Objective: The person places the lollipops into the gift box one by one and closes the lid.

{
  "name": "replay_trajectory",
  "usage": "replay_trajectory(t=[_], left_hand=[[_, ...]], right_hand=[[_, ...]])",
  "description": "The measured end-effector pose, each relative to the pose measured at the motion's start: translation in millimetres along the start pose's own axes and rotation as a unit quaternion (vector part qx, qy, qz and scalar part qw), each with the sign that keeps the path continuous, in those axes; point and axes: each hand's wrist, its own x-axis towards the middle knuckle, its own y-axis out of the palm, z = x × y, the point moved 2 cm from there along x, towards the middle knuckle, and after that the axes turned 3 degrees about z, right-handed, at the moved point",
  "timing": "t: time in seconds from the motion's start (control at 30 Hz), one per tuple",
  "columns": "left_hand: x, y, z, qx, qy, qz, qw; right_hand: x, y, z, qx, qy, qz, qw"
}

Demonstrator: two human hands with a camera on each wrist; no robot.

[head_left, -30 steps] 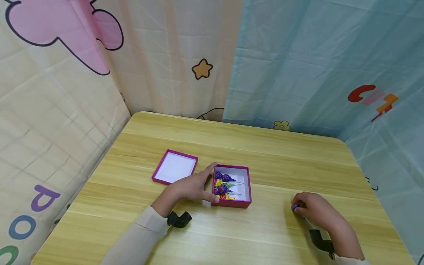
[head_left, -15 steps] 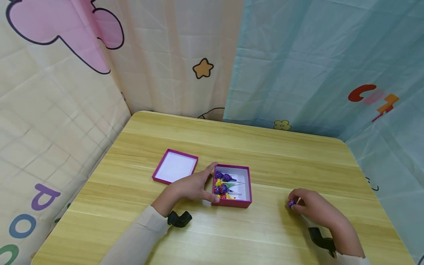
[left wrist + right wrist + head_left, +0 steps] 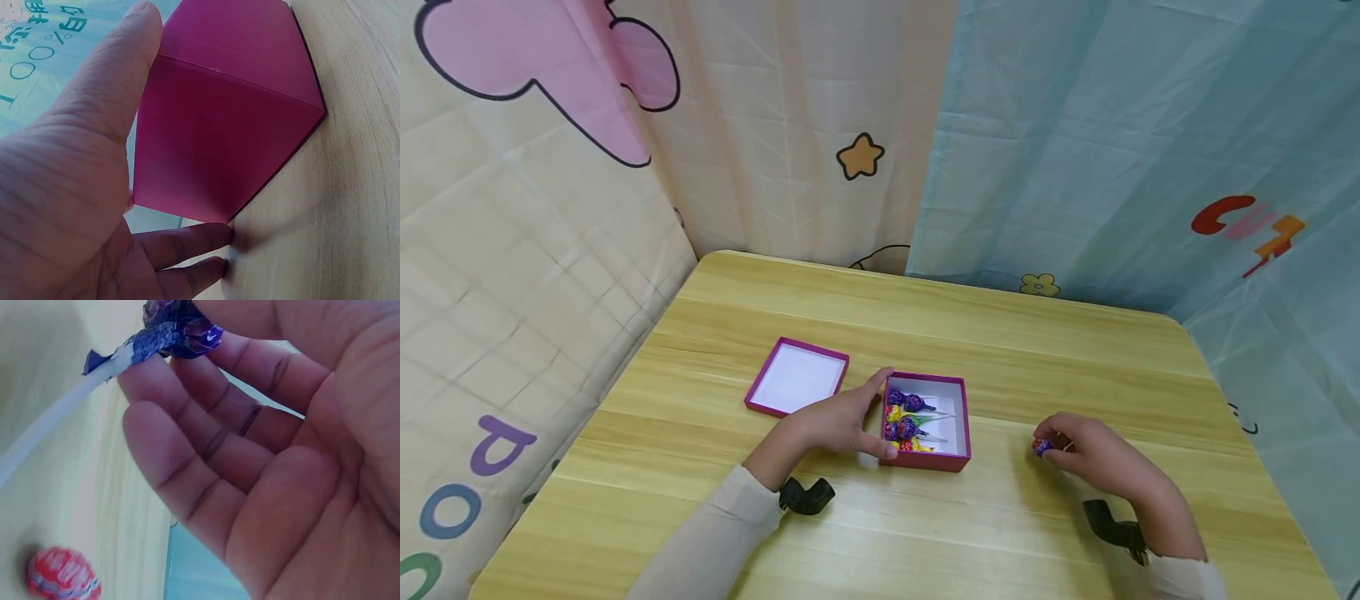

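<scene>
A magenta box (image 3: 927, 461) with a white inside stands on the table, several wrapped lollipops (image 3: 907, 427) lying along its left side. My left hand (image 3: 835, 425) holds this box by its left end, thumb at the front corner and fingers at the back one. In the left wrist view the thumb lies along the edge of the box (image 3: 212, 137). Off to the right, my right hand (image 3: 1093, 454) pinches a purple-wrapped lollipop (image 3: 181, 331) by its head, the white stick pointing back. A red-and-white wrapped ball (image 3: 62, 575) shows at the lower left of the right wrist view.
The magenta box lid (image 3: 797, 378) lies inside-up behind the left wrist, left of the box. Both wrists carry a black camera mount (image 3: 805, 497). Printed curtains (image 3: 1037, 167) hang close behind the wooden table (image 3: 970, 329) and along its sides.
The right hand has moved left and slightly away from me, carrying the purple lollipop nearer the box. The left hand, box and lid have stayed in place.
</scene>
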Motion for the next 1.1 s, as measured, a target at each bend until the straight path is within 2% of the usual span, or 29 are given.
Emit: replay_trajectory(t=[0.3, 0.73, 1.1], left_hand=[[-0.5, -0.8, -1.9, 0.013, 0.007, -0.002, 0.9999], [2.3, 1.1, 1.6, 0.005, 0.008, 0.002, 1.0000], [2.7, -0.1, 0.9, 0.008, 0.004, 0.003, 1.0000]], right_hand=[[13.7, -4.3, 8.5, 0.026, -0.013, 0.005, 0.9996], [37.1, -11.7, 29.2, -0.003, -0.016, 0.020, 0.9997], [60.0, -16.7, 57.5, -0.039, -0.062, 0.025, 0.9970]])
